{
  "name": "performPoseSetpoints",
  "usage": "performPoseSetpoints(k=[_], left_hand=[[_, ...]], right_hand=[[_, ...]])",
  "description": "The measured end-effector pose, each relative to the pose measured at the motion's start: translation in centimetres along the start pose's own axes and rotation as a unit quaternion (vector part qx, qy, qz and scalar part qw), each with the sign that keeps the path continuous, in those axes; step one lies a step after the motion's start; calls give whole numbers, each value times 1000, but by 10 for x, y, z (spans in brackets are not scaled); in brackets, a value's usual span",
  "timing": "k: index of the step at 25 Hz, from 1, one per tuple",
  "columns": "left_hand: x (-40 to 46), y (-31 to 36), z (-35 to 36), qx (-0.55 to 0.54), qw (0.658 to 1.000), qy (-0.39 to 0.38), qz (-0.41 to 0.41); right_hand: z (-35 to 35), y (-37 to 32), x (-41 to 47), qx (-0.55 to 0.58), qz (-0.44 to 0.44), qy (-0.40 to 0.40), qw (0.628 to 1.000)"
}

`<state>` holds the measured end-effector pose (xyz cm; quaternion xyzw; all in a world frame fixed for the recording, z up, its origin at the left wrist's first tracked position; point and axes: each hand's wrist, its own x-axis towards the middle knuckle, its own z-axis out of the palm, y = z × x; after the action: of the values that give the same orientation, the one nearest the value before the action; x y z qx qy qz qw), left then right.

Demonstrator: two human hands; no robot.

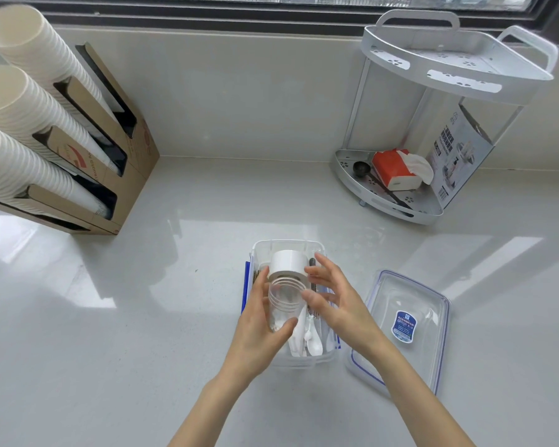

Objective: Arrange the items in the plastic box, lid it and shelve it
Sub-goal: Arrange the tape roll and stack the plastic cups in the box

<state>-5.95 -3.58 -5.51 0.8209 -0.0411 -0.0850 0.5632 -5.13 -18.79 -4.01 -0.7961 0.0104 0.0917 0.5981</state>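
Note:
A clear plastic box (304, 361) with blue side clips stands on the counter in front of me. White plastic spoons (313, 343) and dark cutlery lie in it. My left hand (259, 327) grips a stack of clear plastic cups (284, 301) lying on its side over the box, next to a white cylindrical roll (286, 264). My right hand (336, 298) hovers just right of the cups with fingers spread, holding nothing. The box's clear lid (400, 330) with a blue label lies flat to the right of the box.
A white two-tier corner shelf (449, 79) stands at the back right; its lower tier holds a tissue pack (394, 169), a black scoop and a printed carton. A cardboard dispenser (123, 175) with stacked white paper cups sits at the left. A window ledge runs behind.

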Motion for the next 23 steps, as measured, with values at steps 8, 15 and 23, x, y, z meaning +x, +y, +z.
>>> performPoseSetpoints(k=[8,15,23], left_hand=[[-10,-8,-1,90,995,-21,44],[-1,-11,-24,86,992,84,44],[-2,-11,-26,70,992,99,33]], right_hand=[[7,6,-9,-65,-14,-80,995],[1,0,10,-112,55,3,992],[49,10,33,-415,105,-109,897]])
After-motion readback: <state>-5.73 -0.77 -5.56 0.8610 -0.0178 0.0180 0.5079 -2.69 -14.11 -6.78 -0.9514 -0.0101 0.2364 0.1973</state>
